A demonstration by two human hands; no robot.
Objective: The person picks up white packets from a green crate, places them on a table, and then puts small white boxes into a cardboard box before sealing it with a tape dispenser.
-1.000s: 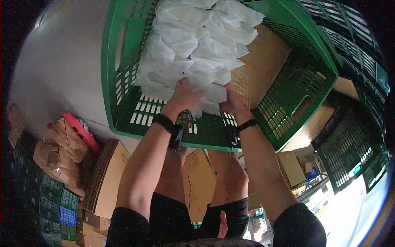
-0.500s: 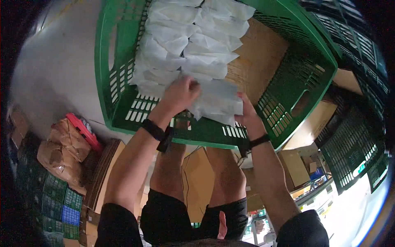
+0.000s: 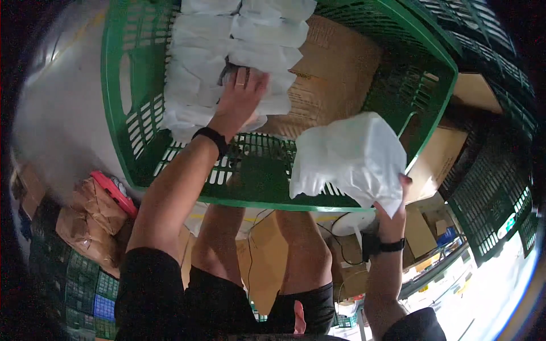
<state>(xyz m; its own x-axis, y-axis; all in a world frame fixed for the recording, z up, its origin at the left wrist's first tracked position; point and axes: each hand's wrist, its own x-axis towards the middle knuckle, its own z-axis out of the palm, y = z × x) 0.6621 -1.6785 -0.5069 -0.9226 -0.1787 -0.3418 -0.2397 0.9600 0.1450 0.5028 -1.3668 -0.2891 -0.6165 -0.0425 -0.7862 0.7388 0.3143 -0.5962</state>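
Background held brown-paper bundles. Green slotted crate: one white-wrapped packet showed at its near-right corner, gripped by right hand. Left hand lay open over packed white packets. Loose wrapping probably wanted underside support.

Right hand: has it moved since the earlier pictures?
Yes, rightward and nearer: the right hand, earlier inside the green crate, is now at its near right corner.

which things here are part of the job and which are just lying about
Part of the job:
boxy white-wrapped package, in the right hand
rows of white-wrapped packages, touched by the left hand
green slotted plastic crate
flat brown cardboard sheet inside it

Just lying about:
crumpled brown paper bundles
red object at left, kind unclear
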